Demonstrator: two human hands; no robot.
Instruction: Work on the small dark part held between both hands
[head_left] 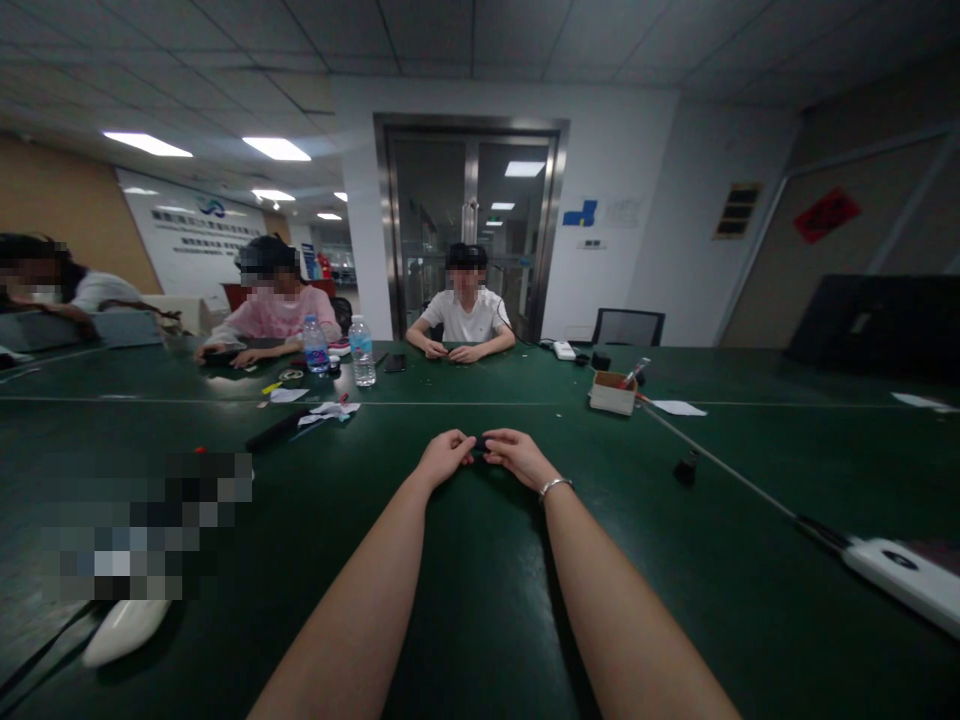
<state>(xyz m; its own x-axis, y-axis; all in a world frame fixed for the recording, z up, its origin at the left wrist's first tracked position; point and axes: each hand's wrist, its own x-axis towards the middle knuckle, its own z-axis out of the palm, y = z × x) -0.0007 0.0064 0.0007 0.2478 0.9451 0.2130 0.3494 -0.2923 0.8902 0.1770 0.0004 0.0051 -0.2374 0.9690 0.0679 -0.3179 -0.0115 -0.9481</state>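
Note:
Between my two hands is a small dark object (481, 443), too small to name, held just above or on the green table (480, 560). My left hand (447, 457) pinches its left end with thumb and fingertips. On the other end, the fingertips of my right hand (519, 458) are closed as well. A silver bracelet (555, 488) circles my right wrist. The fingers cover much of the object's ends.
Right of my hands stand a small box (613, 393) with pens and a black item (685, 468). A cable leads to a white power strip (900, 575). Bottles (362, 352), papers (328, 411) and a phone (395, 364) lie left. Across the table sits a person (469, 318); others sit left.

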